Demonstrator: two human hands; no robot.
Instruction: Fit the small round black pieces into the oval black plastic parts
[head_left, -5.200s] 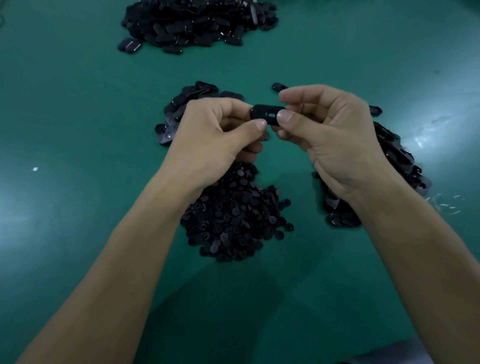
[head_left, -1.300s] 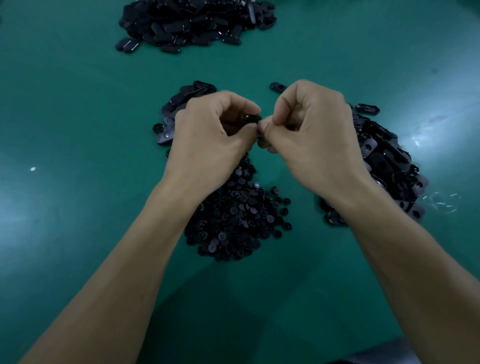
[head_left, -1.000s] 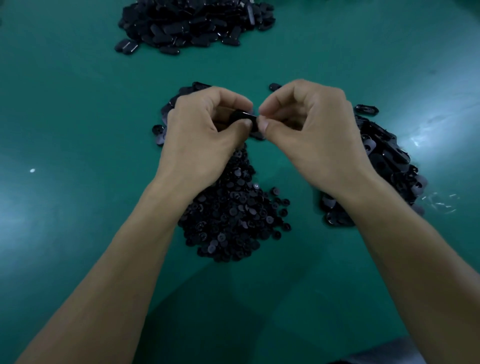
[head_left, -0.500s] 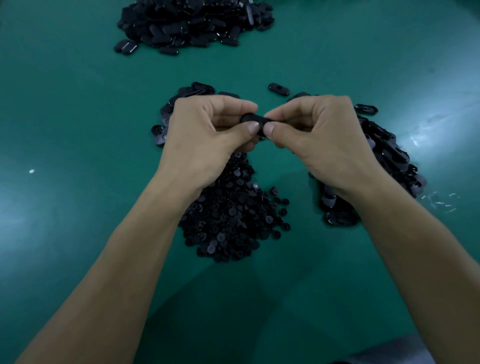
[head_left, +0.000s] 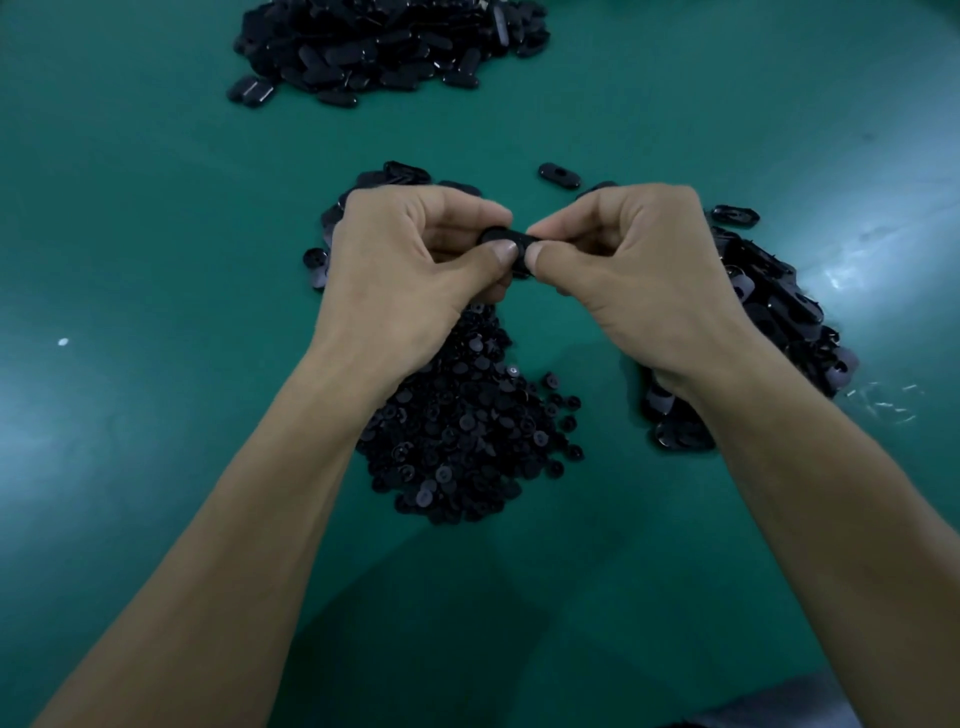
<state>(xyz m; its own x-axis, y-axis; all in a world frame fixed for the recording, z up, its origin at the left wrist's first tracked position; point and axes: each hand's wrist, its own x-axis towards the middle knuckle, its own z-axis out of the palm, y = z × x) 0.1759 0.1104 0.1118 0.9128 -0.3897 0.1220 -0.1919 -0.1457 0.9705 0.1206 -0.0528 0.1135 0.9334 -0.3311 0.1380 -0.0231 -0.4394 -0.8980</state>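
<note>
Above the heap of round pieces (head_left: 467, 421), left hand (head_left: 415, 260) and right hand (head_left: 639, 265) both pinch one oval part (head_left: 506, 238). Uneven thumb pressure could pop the hidden insert loose onto the desk (head_left: 156, 208).

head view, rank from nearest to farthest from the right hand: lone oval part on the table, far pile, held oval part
1. held oval part: pinched by the right hand, at its fingertips.
2. lone oval part: lying just beyond the knuckles.
3. far pile: top of the view, well beyond and leftward.
</note>
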